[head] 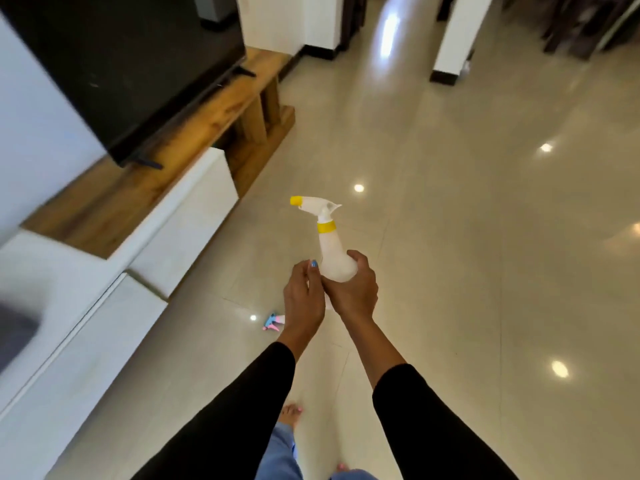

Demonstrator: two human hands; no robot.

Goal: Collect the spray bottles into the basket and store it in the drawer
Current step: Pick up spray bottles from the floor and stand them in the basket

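**A:** While the head view is tilted down at the floor (450,237), where's the bottle (332,251)?

**B:** Upright in the right hand (353,289), fingers wrapped round its white base, out over the tiles. Yellow nozzle points left toward the TV stand (180,161), yellow collar on the neck.

**A:** Left hand (303,296)?

**B:** Right beside it, thumb touching the base. Fingers look loosely curled, but I can't tell if it's really gripping.

**A:** Any others?

**B:** A second bottle (273,322), pink and blue, lies on the floor just left of the left wrist, mostly hidden. The TV (131,64) sits on the stand.
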